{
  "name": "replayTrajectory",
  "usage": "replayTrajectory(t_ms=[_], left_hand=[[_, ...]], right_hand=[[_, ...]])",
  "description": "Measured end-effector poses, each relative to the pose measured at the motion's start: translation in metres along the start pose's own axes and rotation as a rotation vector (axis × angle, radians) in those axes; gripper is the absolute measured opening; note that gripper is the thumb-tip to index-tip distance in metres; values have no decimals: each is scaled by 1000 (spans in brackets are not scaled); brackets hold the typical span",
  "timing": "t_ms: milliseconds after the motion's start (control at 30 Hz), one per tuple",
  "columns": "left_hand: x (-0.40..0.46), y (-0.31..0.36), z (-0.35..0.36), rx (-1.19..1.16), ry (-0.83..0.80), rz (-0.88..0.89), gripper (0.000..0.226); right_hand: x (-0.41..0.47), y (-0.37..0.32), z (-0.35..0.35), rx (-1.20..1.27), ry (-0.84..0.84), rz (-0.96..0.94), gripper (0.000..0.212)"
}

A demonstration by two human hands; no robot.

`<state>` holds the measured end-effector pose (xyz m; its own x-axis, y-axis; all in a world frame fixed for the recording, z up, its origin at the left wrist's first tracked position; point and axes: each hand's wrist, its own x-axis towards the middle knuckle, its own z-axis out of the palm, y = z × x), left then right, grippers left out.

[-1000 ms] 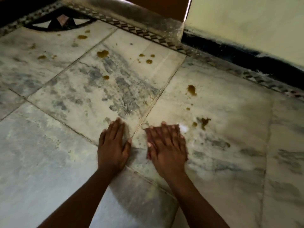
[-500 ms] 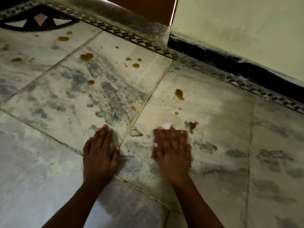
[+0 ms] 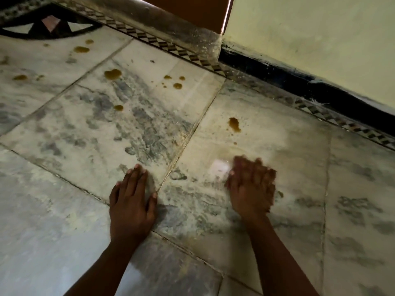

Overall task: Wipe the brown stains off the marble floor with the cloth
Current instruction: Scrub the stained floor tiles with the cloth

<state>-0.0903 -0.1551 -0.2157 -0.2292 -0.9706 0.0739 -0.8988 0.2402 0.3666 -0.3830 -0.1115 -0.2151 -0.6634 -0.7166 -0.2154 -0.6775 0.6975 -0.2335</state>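
Observation:
My right hand (image 3: 253, 185) is blurred with motion and presses flat on a white cloth (image 3: 219, 168), of which only a pale edge shows left of the fingers. My left hand (image 3: 132, 199) rests flat on the marble floor (image 3: 64, 221), fingers together, holding nothing. A brown stain (image 3: 234, 124) lies on the tile beyond my right hand. More brown stains sit farther off: one heart-shaped (image 3: 112, 74), a small cluster (image 3: 175, 83), a small spot (image 3: 118, 107) and others at the far left (image 3: 81, 49). A faint brownish smear shows just above the cloth.
A patterned border strip (image 3: 188, 52) and a black skirting (image 3: 299, 86) run along the far edge under a pale wall (image 3: 310, 35). A brown door (image 3: 192, 11) stands behind a stone threshold. A dark inlay motif (image 3: 51, 26) sits at the top left.
My right hand has swept right with the cloth across the dark stain that lay beside its fingers; that stain is now gone from view. My left hand stays planted.

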Motion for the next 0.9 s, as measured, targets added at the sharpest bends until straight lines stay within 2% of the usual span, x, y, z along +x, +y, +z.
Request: replayTrajectory(t_ms=[67,133,200,267,333,400,467,533,567,633,700,767,900], left_hand=[[0,-2,5,4,14,-7,69],[-2,-1,4,2,12,-5,69],[0,0,2,3,2,2,70],[2,0,-1,4,0,-18,71],[-1,2,0,18,17,-24,71],[-1,0,1,28,46,3,70],[1,-4,3,25,63,5,68],[-2,-4,5,29,56,-22,66],[-2,-2,5,25,42,-29,66],[1,-1,5,20,23,-29,66],[2,-2,5,19,23,-25,66],[1,-2,5,26,24,-21,67],[1,-3,6,40,26,-16,69]], right_hand=[[26,-32,-3,91,-5,234,66],[46,-76,-7,158,-24,288,67],[49,-109,0,116,-71,114,66],[23,-118,13,29,-90,-209,64],[-19,-92,22,-62,-41,-461,63],[-36,-51,27,-117,24,-536,60],[-23,-20,22,-133,36,-351,63],[8,-18,13,-92,48,-26,69],[26,-30,10,-52,67,94,71],[55,-72,12,32,61,181,72],[63,-116,19,58,15,90,67],[48,-145,29,22,-36,-113,65],[-34,-121,47,-72,32,-514,65]])
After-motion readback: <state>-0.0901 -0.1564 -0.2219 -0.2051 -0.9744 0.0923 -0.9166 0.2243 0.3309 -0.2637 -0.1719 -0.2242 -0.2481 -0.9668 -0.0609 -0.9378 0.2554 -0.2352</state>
